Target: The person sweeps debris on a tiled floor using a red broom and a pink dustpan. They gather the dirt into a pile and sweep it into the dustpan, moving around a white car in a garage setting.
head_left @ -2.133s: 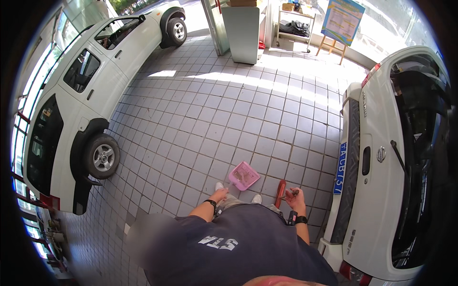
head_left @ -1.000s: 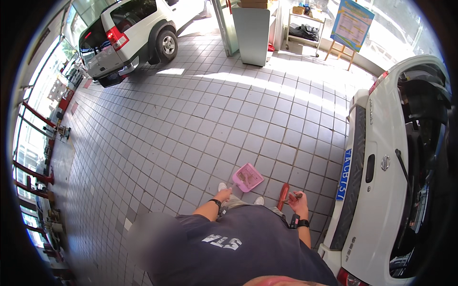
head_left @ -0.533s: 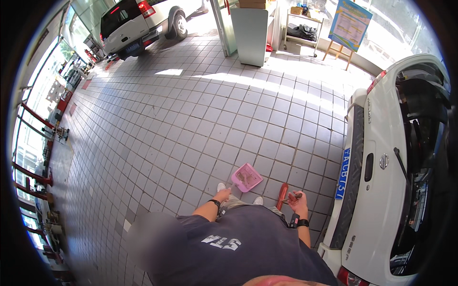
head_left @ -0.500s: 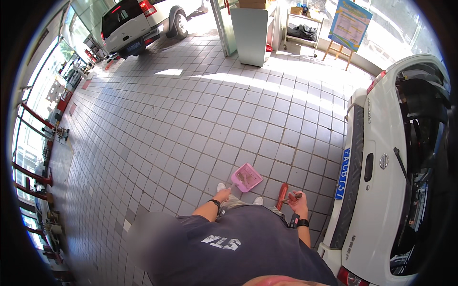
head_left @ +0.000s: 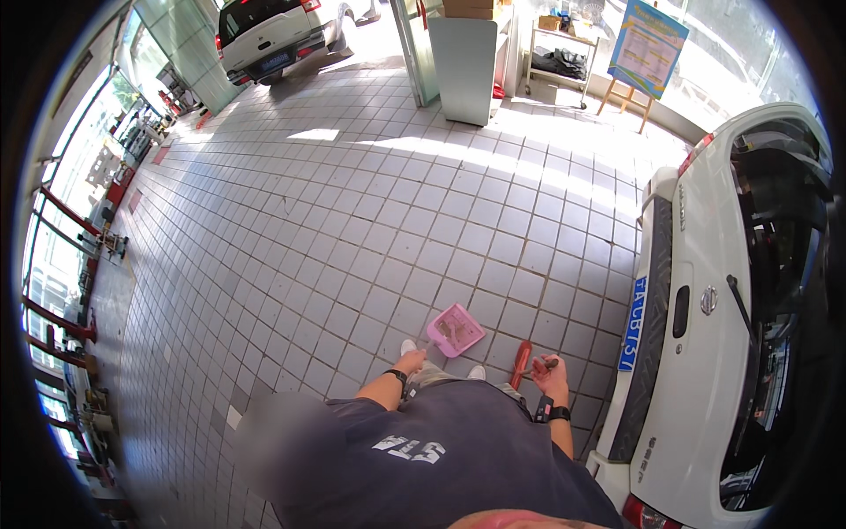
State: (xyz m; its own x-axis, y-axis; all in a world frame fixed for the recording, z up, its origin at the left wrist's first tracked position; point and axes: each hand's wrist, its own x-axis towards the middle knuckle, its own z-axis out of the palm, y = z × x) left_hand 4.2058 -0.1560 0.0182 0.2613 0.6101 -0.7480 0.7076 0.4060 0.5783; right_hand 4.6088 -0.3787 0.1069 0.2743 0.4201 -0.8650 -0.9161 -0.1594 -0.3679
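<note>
My left hand (head_left: 410,362) is closed at the near left corner of a pink dustpan (head_left: 456,331), where its handle appears to run into my fingers. Grey-brown dirt lies in the pan, which is just past my white shoes. On the right, my right hand (head_left: 552,377) is wrapped round a brown stick-like handle (head_left: 551,362), seen nearly end-on. Beside that hand, a long red piece (head_left: 521,360) points down toward the floor; it looks like the head of a broom on that handle, though the join is hard to see.
A white vehicle's rear bumper (head_left: 648,291) stands close on my right. Grey tiled floor (head_left: 352,238) spreads ahead. Farther off are a grey counter (head_left: 464,70), a wheeled cart (head_left: 560,66), a poster on an easel (head_left: 648,48) and another white vehicle (head_left: 273,35). Red equipment lines the left.
The far white vehicle has shifted right and away, showing more of the glass panel beside it. My hands, the dustpan and the red piece stay nearly in place.
</note>
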